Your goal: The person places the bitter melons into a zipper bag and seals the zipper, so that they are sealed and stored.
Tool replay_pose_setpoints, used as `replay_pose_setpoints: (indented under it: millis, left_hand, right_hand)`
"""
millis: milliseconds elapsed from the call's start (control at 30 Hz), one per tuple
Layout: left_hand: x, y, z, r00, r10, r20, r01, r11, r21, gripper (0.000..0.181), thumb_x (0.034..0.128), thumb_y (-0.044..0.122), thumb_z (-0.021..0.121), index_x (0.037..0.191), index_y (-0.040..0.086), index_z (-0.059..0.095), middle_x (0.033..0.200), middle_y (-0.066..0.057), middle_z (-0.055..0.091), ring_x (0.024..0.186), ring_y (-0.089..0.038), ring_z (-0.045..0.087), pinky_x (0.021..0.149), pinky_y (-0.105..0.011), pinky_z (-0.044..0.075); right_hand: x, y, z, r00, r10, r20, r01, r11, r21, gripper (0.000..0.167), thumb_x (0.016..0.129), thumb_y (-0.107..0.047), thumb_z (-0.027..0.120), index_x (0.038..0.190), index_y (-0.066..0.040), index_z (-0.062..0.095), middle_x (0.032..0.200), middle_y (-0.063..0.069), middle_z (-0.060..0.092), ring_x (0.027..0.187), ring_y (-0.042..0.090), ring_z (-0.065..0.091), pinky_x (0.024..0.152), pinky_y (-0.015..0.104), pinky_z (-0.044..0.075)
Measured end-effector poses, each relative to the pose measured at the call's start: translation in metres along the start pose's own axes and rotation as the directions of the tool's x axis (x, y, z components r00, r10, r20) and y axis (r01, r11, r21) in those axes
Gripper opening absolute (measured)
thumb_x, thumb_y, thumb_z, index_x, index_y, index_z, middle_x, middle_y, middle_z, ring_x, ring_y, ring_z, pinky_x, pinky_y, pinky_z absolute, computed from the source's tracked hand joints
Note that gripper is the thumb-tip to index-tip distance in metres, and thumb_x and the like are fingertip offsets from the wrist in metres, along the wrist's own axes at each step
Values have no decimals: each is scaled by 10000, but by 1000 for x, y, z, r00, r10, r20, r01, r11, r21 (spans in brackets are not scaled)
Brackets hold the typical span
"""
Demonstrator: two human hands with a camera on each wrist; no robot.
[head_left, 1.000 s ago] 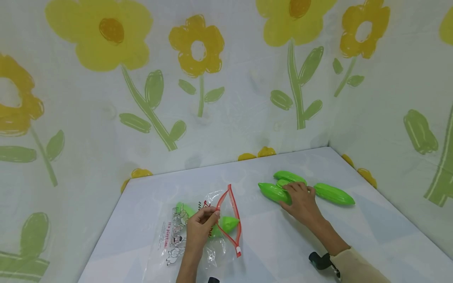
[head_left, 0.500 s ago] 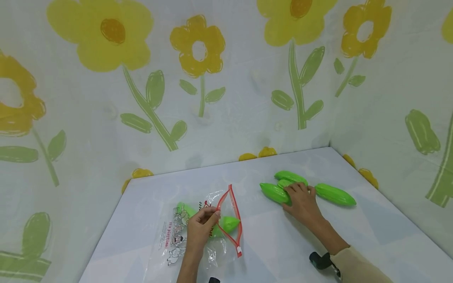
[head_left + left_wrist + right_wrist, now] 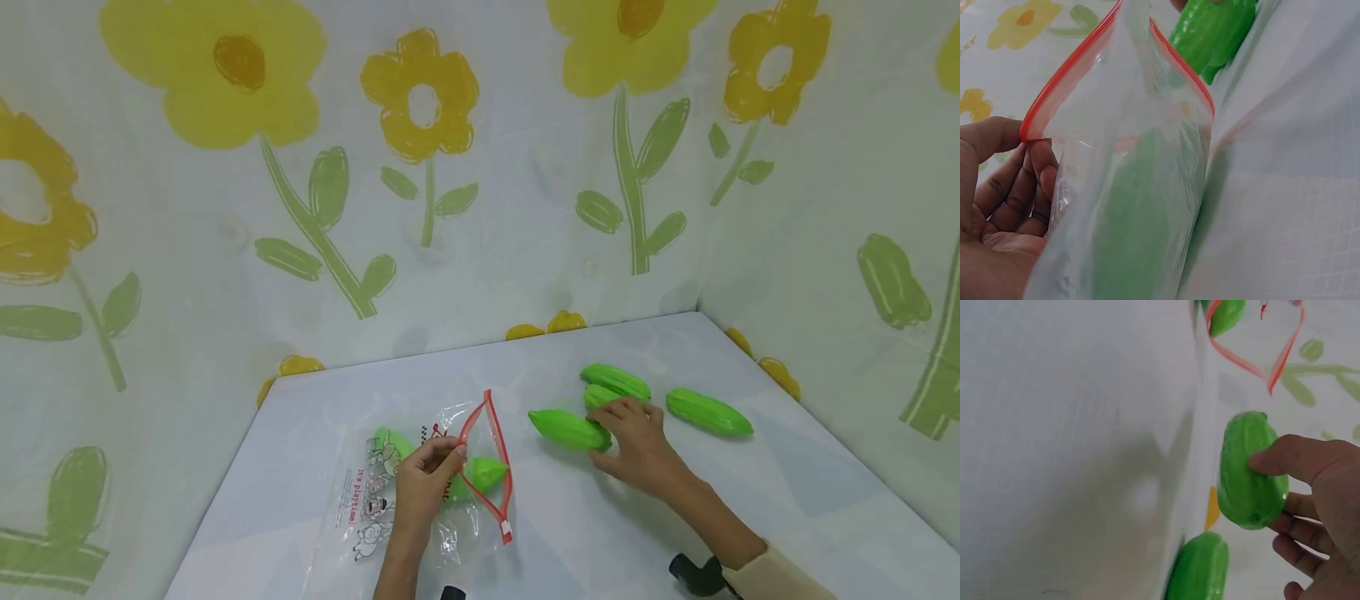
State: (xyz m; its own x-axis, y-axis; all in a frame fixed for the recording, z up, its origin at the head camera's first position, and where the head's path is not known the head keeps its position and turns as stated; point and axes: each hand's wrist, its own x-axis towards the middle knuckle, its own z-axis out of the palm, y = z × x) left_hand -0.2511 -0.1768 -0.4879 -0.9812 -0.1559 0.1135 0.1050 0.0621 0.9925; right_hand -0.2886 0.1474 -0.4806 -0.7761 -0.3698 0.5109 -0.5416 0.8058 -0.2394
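Four green gourd-shaped pieces lay outside a clear plastic bag [image 3: 450, 533], all right of centre in the head view. The right hand [image 3: 633, 442] pinched the nearest green piece [image 3: 567, 429], thumb on one side and fingers on the other, its pointed end toward the left of the frame; whether it touched the table [image 3: 558, 542] could not be told. Just above that hand, two further pieces [image 3: 617, 381] lay side by side, the lower one partly hidden by the fingers, and a fourth piece [image 3: 708, 412] lay apart at the right.

Below centre in the head view, the left hand [image 3: 423, 483] pinched the red rim [image 3: 498, 433] of the bag between thumb and finger, its remaining fingers bent in. The mouth stood spread into a diamond, a white slider [image 3: 506, 527] at its lower corner. Green [image 3: 486, 473] showed inside the bag, partly covered by the hand and by printed line drawings [image 3: 369, 508]; how many pieces it was could not be told. A light sleeve [image 3: 772, 575] and black mount [image 3: 697, 575] sat at lower right, and yellow-flowered cloth [image 3: 510, 208] filled the upper frame.
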Motion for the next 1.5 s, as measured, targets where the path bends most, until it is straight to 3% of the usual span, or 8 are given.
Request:
replay_pose_setpoints:
  millis: [267,533,867,1133,1500]
  left_hand:
    - [1,1,-1,1000,3,13,-2,1000,-4,281,878,291,791,1045,73,730,965,-84,707,882,-205,678,783,-252,559]
    - [0,3,-1,1000,21,13,-21,1000,11,275,882,297,786,1039,78,733,959,-78,709,880,-200,679,779,-243,556]
    - [-2,2,2,1000,19,7,-19,1000,3,266,885,287,784,1036,73,732,954,-83,708,864,-202,679,773,-251,561]
    - [-3,2,2,1000,19,11,-19,1000,-1,269,883,279,786,1039,66,731,964,-86,707,866,-200,673,778,-256,560]
    - [-3,3,3,1000,18,1,-18,1000,-4,262,879,274,791,1035,73,732,962,-82,710,865,-199,680,772,-261,565]
  right_hand:
    - [-7,-16,-9,988,-126,87,115,985,129,433,729,-217,887,1116,-175,697,1123,-66,623,1113,194,508,891,540,298]
    - [-4,-31,-13,953,-206,223,155,961,228,395,757,-247,863,1104,-234,675,1100,-132,585,1113,127,476,895,501,301]
    - [1,-41,-4,954,-194,229,151,970,191,369,771,-265,846,1098,-202,686,1079,-96,602,1096,132,484,919,508,315]
    - [6,-49,3,967,-170,187,141,977,160,364,763,-258,859,1079,-178,697,1055,-78,615,1072,146,496,929,567,334]
    - [16,-59,14,978,-153,141,138,985,108,386,771,-290,849,1097,-161,688,1099,-41,609,1092,175,485,930,543,332]
